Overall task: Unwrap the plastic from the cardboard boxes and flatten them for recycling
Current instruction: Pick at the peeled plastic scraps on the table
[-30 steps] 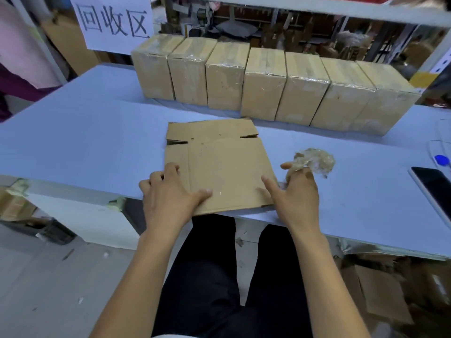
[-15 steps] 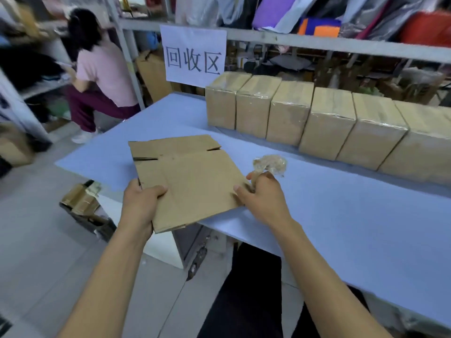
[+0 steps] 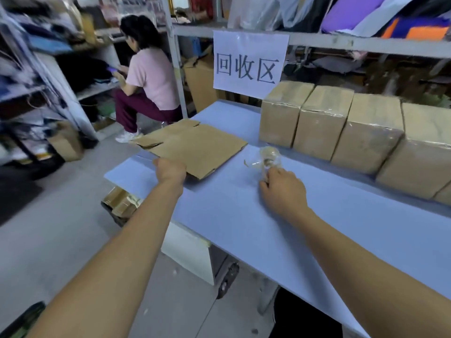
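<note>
the single head view looked forward and down, angled leftward, close over the table [image 3: 244, 215] toward the far shelving [image 3: 366, 42].

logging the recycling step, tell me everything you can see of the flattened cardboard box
The flattened cardboard box is plain brown corrugated board, folded flat, with slotted flaps along its far-left edge. It lies at the left end of the blue table, part of it overhanging the end. The left hand grips its near corner; nothing else touches it.

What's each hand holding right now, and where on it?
The left hand grips the flattened cardboard box at its near edge. The right hand pinches the crumpled plastic wrap from below.
</note>
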